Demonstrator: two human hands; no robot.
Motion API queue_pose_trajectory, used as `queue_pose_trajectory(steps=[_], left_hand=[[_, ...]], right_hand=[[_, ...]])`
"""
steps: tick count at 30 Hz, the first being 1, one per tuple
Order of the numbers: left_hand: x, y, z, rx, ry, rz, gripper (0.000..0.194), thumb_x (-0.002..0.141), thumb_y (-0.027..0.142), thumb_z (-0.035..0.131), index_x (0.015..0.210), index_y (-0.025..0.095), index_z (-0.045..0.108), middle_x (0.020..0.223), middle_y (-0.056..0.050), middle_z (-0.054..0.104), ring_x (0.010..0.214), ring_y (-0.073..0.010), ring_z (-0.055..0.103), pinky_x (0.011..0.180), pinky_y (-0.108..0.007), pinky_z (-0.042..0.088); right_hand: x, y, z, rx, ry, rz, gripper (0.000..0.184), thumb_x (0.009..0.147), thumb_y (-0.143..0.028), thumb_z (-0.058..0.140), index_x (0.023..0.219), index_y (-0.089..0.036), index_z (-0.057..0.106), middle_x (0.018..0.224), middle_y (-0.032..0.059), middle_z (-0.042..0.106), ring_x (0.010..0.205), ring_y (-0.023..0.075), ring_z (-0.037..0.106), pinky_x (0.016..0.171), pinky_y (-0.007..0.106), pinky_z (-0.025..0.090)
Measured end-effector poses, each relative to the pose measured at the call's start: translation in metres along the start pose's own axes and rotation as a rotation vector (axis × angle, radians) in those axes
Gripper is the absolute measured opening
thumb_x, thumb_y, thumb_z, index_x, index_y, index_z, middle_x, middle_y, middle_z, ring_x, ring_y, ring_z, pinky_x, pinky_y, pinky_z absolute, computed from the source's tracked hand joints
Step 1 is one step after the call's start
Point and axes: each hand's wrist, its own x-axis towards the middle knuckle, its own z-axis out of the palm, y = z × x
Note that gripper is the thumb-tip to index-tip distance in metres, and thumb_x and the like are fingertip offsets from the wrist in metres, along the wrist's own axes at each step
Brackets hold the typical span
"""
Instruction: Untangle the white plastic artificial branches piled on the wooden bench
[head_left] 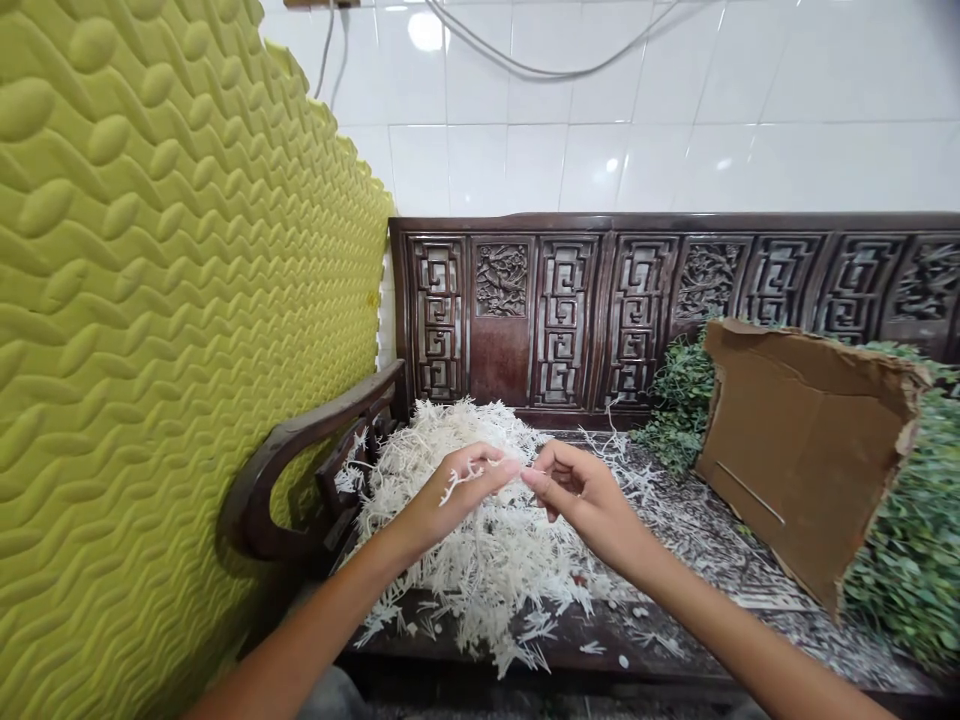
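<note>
My left hand point(457, 490) and my right hand point(581, 495) meet fingertip to fingertip above a heap of white plastic sprigs point(480, 560) on a dark carved wooden bench point(570, 640). The left hand pinches a small white branching sprig point(463, 478). The right hand's thumb and fingers are pinched together at that sprig's tip, close to the left fingertips. Both forearms reach in from the bottom edge.
A torn cardboard sheet point(802, 450) leans on a mass of green artificial foliage point(911, 560) at the right of the bench. A yellow-green embossed foam panel point(150, 330) stands at the left beside the armrest point(300, 450). White tiled wall point(637, 110) behind, with hanging cables.
</note>
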Motion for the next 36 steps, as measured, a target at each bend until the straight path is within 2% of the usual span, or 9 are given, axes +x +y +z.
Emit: queue_pose_trajectory(steps=[3, 6, 10, 15, 19, 23, 30, 32, 36], left_hand=[[-0.002, 0.001, 0.004, -0.024, 0.081, -0.108, 0.033, 0.082, 0.052, 0.054, 0.077, 0.019, 0.061, 0.077, -0.002, 0.055, 0.079, -0.0196, 0.049, 0.069, -0.028, 0.033], [-0.002, -0.001, 0.004, -0.151, 0.166, -0.242, 0.031, 0.077, 0.051, 0.062, 0.084, 0.021, 0.063, 0.086, -0.003, 0.058, 0.086, -0.0224, 0.051, 0.070, -0.029, 0.033], [-0.001, -0.004, -0.003, -0.322, 0.078, -0.268, 0.025, 0.070, 0.035, 0.072, 0.089, 0.020, 0.065, 0.090, -0.003, 0.058, 0.086, -0.0195, 0.050, 0.069, -0.027, 0.033], [0.001, -0.002, -0.010, -0.495, -0.057, -0.225, 0.045, 0.067, 0.029, 0.078, 0.108, 0.018, 0.063, 0.081, -0.001, 0.055, 0.075, -0.0131, 0.049, 0.067, -0.024, 0.032], [0.003, -0.002, -0.008, -0.560, -0.068, -0.231, 0.042, 0.062, 0.027, 0.082, 0.097, 0.013, 0.064, 0.076, 0.000, 0.055, 0.068, -0.0104, 0.048, 0.063, -0.024, 0.030], [0.006, -0.005, -0.004, -0.528, -0.077, -0.211, 0.029, 0.061, 0.026, 0.081, 0.079, 0.012, 0.063, 0.072, 0.001, 0.054, 0.070, -0.0107, 0.047, 0.066, -0.024, 0.031], [0.014, -0.022, -0.002, -0.312, -0.010, -0.211, 0.026, 0.071, 0.038, 0.072, 0.075, 0.017, 0.059, 0.072, 0.003, 0.054, 0.072, -0.0123, 0.048, 0.063, -0.023, 0.033], [0.015, -0.024, -0.002, -0.242, -0.011, -0.202, 0.026, 0.073, 0.041, 0.069, 0.076, 0.017, 0.059, 0.074, 0.002, 0.056, 0.073, -0.0142, 0.050, 0.064, -0.024, 0.035], [0.015, -0.027, 0.000, -0.074, -0.001, -0.144, 0.027, 0.076, 0.043, 0.065, 0.073, 0.016, 0.059, 0.072, 0.001, 0.054, 0.072, -0.0151, 0.049, 0.066, -0.024, 0.036]], right_hand=[[-0.004, -0.005, 0.004, -0.122, 0.030, -0.049, 0.018, 0.090, -0.033, 0.055, 0.077, -0.021, 0.054, 0.064, -0.0036, 0.052, 0.057, 0.0124, 0.048, 0.056, 0.026, 0.038], [-0.006, -0.007, 0.007, -0.228, 0.067, -0.114, 0.019, 0.092, -0.034, 0.054, 0.079, -0.020, 0.056, 0.067, -0.0027, 0.053, 0.060, 0.0129, 0.047, 0.058, 0.027, 0.037], [-0.006, -0.007, 0.008, -0.260, 0.081, -0.138, 0.019, 0.093, -0.033, 0.053, 0.079, -0.020, 0.057, 0.070, -0.0018, 0.054, 0.063, 0.0132, 0.048, 0.060, 0.027, 0.037], [-0.006, -0.008, 0.007, -0.148, 0.115, -0.094, 0.020, 0.092, -0.034, 0.053, 0.077, -0.021, 0.053, 0.066, -0.0033, 0.050, 0.061, 0.0128, 0.047, 0.058, 0.026, 0.037], [-0.006, -0.006, 0.012, -0.042, 0.156, -0.032, 0.021, 0.092, -0.034, 0.054, 0.076, -0.021, 0.051, 0.059, -0.0052, 0.046, 0.054, 0.0114, 0.047, 0.055, 0.024, 0.038], [-0.005, 0.000, 0.017, 0.034, 0.196, -0.002, 0.020, 0.092, -0.035, 0.053, 0.077, -0.021, 0.052, 0.065, -0.0035, 0.052, 0.053, 0.0112, 0.051, 0.055, 0.025, 0.040], [-0.001, 0.010, 0.014, 0.087, 0.162, 0.085, 0.021, 0.090, -0.038, 0.056, 0.078, -0.021, 0.051, 0.064, -0.0031, 0.053, 0.054, 0.0123, 0.053, 0.056, 0.025, 0.041], [0.002, 0.013, 0.012, 0.066, 0.136, 0.124, 0.020, 0.085, -0.039, 0.062, 0.086, -0.021, 0.052, 0.069, -0.0021, 0.055, 0.058, 0.0133, 0.053, 0.056, 0.026, 0.042], [0.005, 0.022, 0.009, -0.040, 0.061, 0.153, 0.054, 0.070, -0.035, 0.078, 0.112, -0.026, 0.045, 0.090, -0.0006, 0.056, 0.065, 0.0134, 0.050, 0.058, 0.025, 0.042]])
